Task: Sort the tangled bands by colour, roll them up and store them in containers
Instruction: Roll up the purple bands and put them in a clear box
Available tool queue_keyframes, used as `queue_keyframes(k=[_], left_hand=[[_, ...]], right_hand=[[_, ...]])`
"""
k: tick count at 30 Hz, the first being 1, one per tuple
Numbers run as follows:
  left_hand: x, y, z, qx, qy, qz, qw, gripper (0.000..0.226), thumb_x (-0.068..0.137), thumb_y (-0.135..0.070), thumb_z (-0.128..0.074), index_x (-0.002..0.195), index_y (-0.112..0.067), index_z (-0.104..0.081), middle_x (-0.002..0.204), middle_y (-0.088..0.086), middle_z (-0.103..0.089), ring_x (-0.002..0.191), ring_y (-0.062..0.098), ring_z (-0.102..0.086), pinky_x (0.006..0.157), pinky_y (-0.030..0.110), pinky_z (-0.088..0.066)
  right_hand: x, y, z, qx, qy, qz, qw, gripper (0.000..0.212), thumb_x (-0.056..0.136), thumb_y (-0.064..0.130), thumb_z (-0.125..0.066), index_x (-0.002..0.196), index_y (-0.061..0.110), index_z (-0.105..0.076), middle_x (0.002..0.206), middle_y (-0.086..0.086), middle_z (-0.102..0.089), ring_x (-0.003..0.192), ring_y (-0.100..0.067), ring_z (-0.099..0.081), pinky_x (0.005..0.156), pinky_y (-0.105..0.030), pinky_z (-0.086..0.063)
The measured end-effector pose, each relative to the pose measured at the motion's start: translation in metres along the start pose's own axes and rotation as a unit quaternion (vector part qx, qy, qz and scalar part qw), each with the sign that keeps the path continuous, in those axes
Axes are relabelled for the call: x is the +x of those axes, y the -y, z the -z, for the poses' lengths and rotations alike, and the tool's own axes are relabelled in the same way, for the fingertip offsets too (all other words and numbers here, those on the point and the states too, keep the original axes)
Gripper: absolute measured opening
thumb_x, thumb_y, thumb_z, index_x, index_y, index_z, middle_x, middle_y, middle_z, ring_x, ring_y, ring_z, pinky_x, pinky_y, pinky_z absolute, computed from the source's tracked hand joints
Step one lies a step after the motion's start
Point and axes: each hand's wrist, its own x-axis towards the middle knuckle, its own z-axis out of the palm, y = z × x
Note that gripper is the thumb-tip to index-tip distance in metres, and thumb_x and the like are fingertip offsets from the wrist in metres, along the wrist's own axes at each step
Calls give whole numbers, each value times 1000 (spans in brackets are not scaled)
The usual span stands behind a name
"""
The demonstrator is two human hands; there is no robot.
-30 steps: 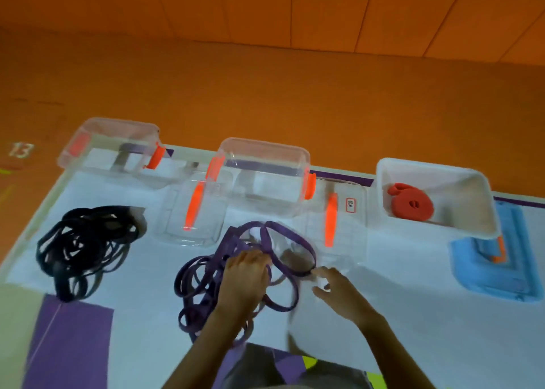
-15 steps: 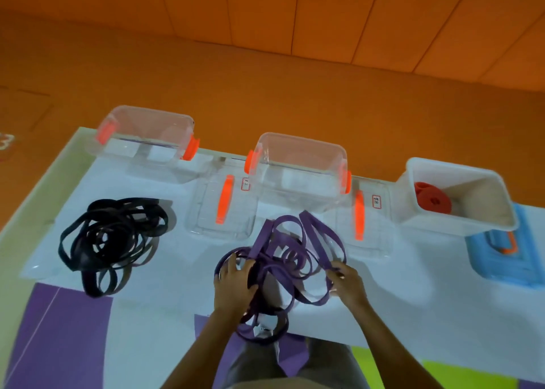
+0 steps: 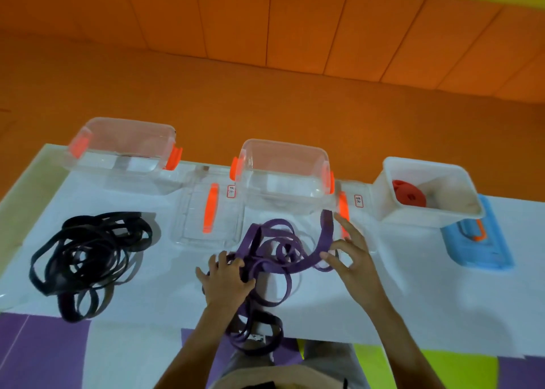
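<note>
Untangling on the table [image 3: 413, 285]: likely goes best if the knot is pinned and one loop at a time is drawn free sideways, without lifting the heap.
Purple bands [image 3: 277, 259]: a loose tangle at near centre, in front of the middle clear container [image 3: 283, 176]. Some loops hang over the near edge.
Right hand [image 3: 351, 259]: fingers spread and fairly straight, thumb touching the rightmost loop, clamping nothing.
Left hand [image 3: 227, 279]: fingers curled into the tangle's left side, gripping strands.

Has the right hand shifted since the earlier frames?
Yes. The right hand has moved away from the person; its fingertips now reach the clear lid's orange handle.
</note>
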Motion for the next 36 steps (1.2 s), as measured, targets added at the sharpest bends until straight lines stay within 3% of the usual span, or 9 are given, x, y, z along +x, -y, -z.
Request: queue_keyframes(k=[4,7,13,18,23,27,29,33,36], left_hand=[[-4,-31,36,-183,-62,-152,969,33,96,-46,-66,125,-32,-64,136,-11,-58,134,20,-53,112,43,-43],[-7,-52,61,-315,-35,-251,915,29,98,-38,-66,124,-47,-58,112,-28,-64,105,0,-64,90,15,-50],[0,-58,74,-340,68,-268,899,86,78,-80,-71,152,-54,-36,144,-37,-47,134,-18,-43,108,17,-37],[5,-76,82,-357,92,-293,882,81,81,-56,-83,150,-54,-41,147,-28,-53,141,-3,-46,117,29,-37],[6,-88,94,-321,84,-311,891,50,88,-63,-75,129,-68,-47,129,-40,-54,116,-18,-55,103,19,-49],[10,-101,111,-336,64,-347,873,97,77,-68,-84,151,-70,-20,148,-52,-34,129,-24,-43,97,2,-42],[17,-109,117,-360,81,-365,855,116,71,-63,-91,157,-64,-12,158,-43,-30,143,-12,-38,102,5,-43],[29,-118,128,-398,32,-333,854,119,60,-61,-97,148,-67,-17,164,-17,-28,148,13,-40,113,44,-50],[36,-116,139,-359,28,-352,864,121,60,-59,-99,150,-70,-19,163,-27,-19,149,13,-38,111,43,-52]], right_hand=[[5,25,10,-12,-19,66,998,38,94,14,-78,87,48,-61,154,13,-55,151,-7,-40,122,-24,-31],[10,41,14,-14,-48,76,996,7,96,24,-71,99,23,-77,132,12,-69,124,5,-60,106,-22,-50],[21,68,20,58,-165,54,983,15,88,16,-85,101,14,-81,101,15,-79,97,0,-74,85,-16,-59],[32,97,37,168,-264,25,949,27,83,13,-90,87,25,-66,91,9,-77,93,-9,-78,71,-22,-63],[42,137,62,256,-320,78,909,40,83,17,-90,92,34,-54,89,-1,-75,88,-21,-80,67,-27,-63],[49,157,78,330,-276,103,897,39,86,14,-87,104,28,-55,93,-9,-77,87,-28,-79,66,-34,-65],[52,164,79,380,-234,94,890,41,87,9,-85,109,26,-56,94,-13,-79,89,-31,-80,65,-37,-65],[56,170,79,435,-204,69,874,38,91,0,-79,112,25,-60,92,-13,-80,89,-30,-80,65,-39,-65],[55,168,82,480,-198,39,854,34,91,4,-79,114,21,-61,93,-16,-77,90,-32,-78,67,-39,-64]])
